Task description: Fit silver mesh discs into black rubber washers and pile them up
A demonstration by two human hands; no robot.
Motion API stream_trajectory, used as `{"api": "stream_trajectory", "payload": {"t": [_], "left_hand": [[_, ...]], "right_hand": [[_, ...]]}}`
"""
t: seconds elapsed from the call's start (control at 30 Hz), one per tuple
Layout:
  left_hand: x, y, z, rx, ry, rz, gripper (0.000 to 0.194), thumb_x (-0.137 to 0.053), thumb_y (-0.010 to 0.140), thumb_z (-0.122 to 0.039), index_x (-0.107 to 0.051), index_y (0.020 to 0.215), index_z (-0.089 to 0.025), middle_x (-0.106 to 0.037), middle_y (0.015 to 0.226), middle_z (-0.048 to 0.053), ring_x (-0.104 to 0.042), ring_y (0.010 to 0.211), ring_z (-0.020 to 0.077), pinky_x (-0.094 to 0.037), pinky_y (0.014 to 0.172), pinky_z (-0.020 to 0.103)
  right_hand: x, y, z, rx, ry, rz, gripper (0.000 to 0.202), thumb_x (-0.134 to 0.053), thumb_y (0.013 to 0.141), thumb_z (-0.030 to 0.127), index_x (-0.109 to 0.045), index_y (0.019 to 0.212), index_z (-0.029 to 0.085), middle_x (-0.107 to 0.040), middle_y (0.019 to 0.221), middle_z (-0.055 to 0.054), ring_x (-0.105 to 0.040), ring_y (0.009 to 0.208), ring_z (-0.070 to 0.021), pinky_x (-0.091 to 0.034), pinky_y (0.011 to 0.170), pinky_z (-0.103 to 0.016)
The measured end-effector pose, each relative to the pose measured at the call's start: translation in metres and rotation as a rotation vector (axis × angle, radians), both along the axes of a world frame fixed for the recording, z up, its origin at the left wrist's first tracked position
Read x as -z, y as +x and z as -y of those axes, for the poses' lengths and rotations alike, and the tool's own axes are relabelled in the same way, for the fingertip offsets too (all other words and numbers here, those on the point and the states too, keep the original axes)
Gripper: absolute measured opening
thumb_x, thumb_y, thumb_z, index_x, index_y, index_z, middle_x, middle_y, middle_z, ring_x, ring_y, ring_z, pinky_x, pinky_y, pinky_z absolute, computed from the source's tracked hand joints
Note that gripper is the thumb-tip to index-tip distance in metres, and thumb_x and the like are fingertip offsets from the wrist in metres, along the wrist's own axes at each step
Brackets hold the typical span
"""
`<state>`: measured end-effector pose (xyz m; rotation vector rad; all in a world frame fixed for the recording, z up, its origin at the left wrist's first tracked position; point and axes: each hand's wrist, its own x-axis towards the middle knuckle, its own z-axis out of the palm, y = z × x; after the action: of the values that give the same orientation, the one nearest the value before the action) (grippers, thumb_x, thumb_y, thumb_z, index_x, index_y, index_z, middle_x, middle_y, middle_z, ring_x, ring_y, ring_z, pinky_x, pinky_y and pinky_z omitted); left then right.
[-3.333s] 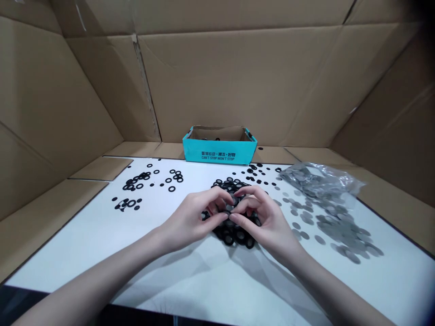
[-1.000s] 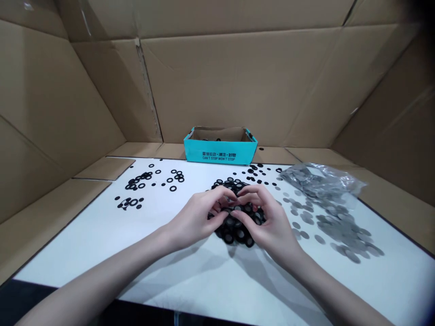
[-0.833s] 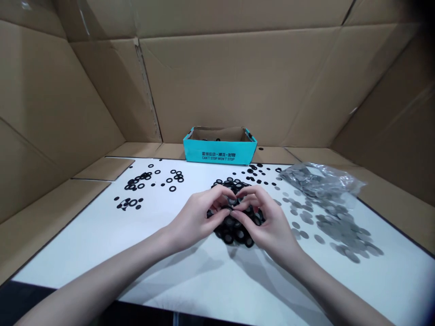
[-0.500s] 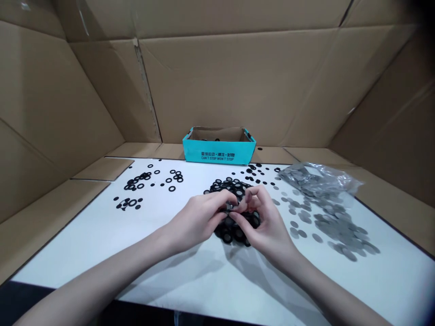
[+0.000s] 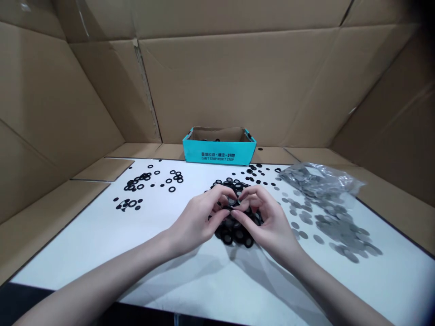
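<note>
Over the middle of the white table, my left hand (image 5: 200,215) and my right hand (image 5: 267,215) meet fingertip to fingertip. Both are closed, thumbs and fingers pinching one small black ring between them; most of it is hidden by the fingertips. Right beneath lies a heap of black rings (image 5: 228,236), many with a grey disc in the centre. Loose flat grey discs (image 5: 340,231) spread over the table to the right of my right hand. Farther off on the left lie scattered black rings (image 5: 172,189) and small black discs.
A turquoise box (image 5: 219,151) stands at the back with a few dark pieces inside. A clear plastic bag (image 5: 319,179) of grey discs lies at the back right. Small black discs (image 5: 254,174) are strewn before the box. Cardboard walls (image 5: 238,86) enclose the table (image 5: 163,280).
My fingers have shifted slightly around the small ring: the right index finger has come down to the left fingertips, and the thumbs sit a little closer together. The surroundings look the same.
</note>
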<state>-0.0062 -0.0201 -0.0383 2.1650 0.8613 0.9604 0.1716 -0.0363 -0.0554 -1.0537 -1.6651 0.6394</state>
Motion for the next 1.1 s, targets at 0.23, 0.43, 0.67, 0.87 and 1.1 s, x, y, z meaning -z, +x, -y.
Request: {"api": "stream_trajectory", "payload": {"t": [0.23, 0.43, 0.67, 0.87, 1.1], "left_hand": [[0.0024, 0.0, 0.0, 0.038, 0.116, -0.146, 0.031, -0.046, 0.088, -0.003, -0.052, 0.111, -0.022, -0.065, 0.101, 0.002, -0.063, 0.088, 0.0135, -0.053, 0.079, 0.026], [0.0028, -0.0009, -0.0022, -0.019, 0.053, 0.01, 0.023, -0.053, 0.087, -0.009, -0.053, 0.108, -0.018, -0.063, 0.087, 0.001, -0.062, 0.076, 0.0115, -0.054, 0.072, 0.023], [0.0012, 0.0003, -0.0011, 0.022, 0.015, 0.036, 0.023, -0.052, 0.087, -0.007, -0.054, 0.107, -0.018, -0.065, 0.088, 0.001, -0.062, 0.076, 0.0113, -0.052, 0.07, 0.023], [-0.0041, 0.0008, 0.0002, 0.0, -0.063, 0.032, 0.022, -0.055, 0.084, -0.006, -0.054, 0.104, -0.017, -0.063, 0.082, 0.0, -0.059, 0.071, 0.011, -0.051, 0.068, 0.023], [0.0007, -0.0023, -0.0024, 0.005, 0.128, 0.084, 0.028, -0.065, 0.086, -0.016, -0.053, 0.112, -0.018, -0.064, 0.093, 0.004, -0.061, 0.077, 0.0125, -0.054, 0.069, 0.023]], "right_hand": [[0.0042, -0.0026, 0.0043, 0.109, 0.131, 0.072, 0.018, -0.06, 0.08, 0.016, -0.044, 0.085, 0.024, -0.055, 0.074, 0.003, -0.061, 0.066, -0.0137, -0.049, 0.063, -0.027], [-0.0021, 0.0002, 0.0, 0.047, 0.049, 0.054, 0.015, -0.062, 0.08, 0.019, -0.05, 0.088, 0.024, -0.065, 0.076, 0.0, -0.068, 0.073, -0.0185, -0.052, 0.07, -0.032], [0.0, 0.0004, 0.0004, 0.031, 0.073, 0.024, 0.014, -0.062, 0.081, 0.017, -0.053, 0.09, 0.023, -0.063, 0.081, -0.001, -0.066, 0.074, -0.0172, -0.053, 0.069, -0.031], [0.0031, -0.0002, 0.0023, 0.048, 0.169, 0.065, 0.014, -0.061, 0.082, 0.015, -0.052, 0.087, 0.024, -0.061, 0.079, 0.0, -0.064, 0.076, -0.0184, -0.051, 0.07, -0.032], [-0.0003, -0.0003, 0.0006, 0.001, -0.091, -0.161, 0.021, -0.067, 0.08, 0.03, -0.049, 0.09, 0.025, -0.065, 0.069, 0.001, -0.064, 0.07, -0.018, -0.047, 0.066, -0.031]]}}
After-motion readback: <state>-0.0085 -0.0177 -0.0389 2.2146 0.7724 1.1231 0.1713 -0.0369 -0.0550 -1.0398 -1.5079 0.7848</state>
